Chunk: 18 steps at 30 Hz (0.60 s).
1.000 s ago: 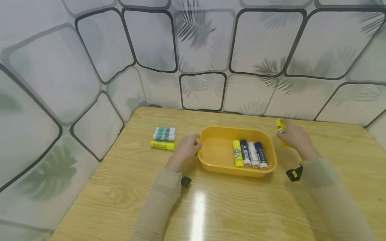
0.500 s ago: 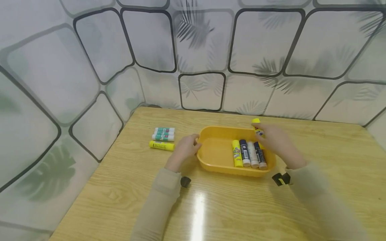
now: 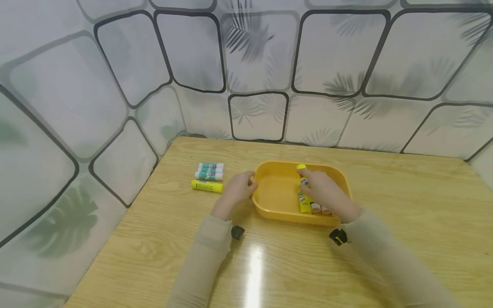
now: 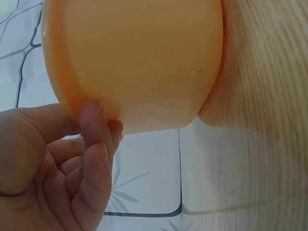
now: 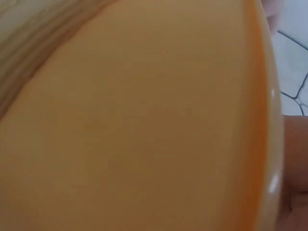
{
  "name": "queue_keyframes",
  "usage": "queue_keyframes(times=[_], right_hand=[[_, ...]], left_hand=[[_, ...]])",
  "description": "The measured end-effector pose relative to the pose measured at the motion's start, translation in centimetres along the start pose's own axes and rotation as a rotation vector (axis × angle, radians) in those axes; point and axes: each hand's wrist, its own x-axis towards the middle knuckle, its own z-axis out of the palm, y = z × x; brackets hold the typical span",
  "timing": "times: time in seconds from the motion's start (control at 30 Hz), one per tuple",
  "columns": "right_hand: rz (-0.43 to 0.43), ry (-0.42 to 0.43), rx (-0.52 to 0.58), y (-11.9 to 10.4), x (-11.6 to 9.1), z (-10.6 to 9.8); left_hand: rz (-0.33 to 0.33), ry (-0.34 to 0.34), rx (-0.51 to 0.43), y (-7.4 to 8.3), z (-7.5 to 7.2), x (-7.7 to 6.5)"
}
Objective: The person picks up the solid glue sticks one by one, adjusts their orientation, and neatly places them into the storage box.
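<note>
My left hand (image 3: 236, 191) pinches the left rim of an orange-yellow plastic basket (image 3: 271, 192); in the left wrist view thumb and fingers (image 4: 98, 163) close on its edge. Inside the basket, my right hand (image 3: 327, 192) grips a yellow glue stick (image 3: 302, 170) near its top, holding it upright over another yellow glue stick (image 3: 305, 208). White ends of glue sticks (image 3: 316, 208) show beneath that hand, which hides the rest of them. The basket's outer wall (image 5: 144, 115) fills most of the right wrist view, with part of the right hand (image 5: 295, 159) behind the rim.
Left of the basket, several green-and-white glue sticks (image 3: 209, 171) lie in a stack of rows on the wooden table (image 3: 154, 239). A yellow glue stick (image 3: 207, 185) lies just in front of them, near the left hand. A patterned wall covering (image 3: 258, 115) rises behind the table.
My right hand has carried the yellow glue stick leftward from the table right of the basket, over the rim, to above the glue sticks inside. The left hand has stayed on the rim.
</note>
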Motion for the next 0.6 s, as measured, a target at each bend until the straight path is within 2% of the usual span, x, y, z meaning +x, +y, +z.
queue_keyframes(times=[0.1,0.27,0.47,0.6], right_hand=[[-0.006,-0.018,-0.009,-0.5,0.2,0.6],[0.033,-0.061,0.006,-0.9,0.8,1.6],[-0.011,-0.053,-0.053,-0.9,1.5,2.7],[-0.015,-0.076,-0.069,-1.0,1.9,3.3]], left_hand=[[0.003,0.0,0.0,0.0,0.0,0.0],[0.0,-0.005,-0.001,-0.1,0.0,0.1],[-0.002,-0.008,-0.015,-0.1,0.1,0.1],[0.0,-0.005,-0.018,-0.2,0.1,0.1]])
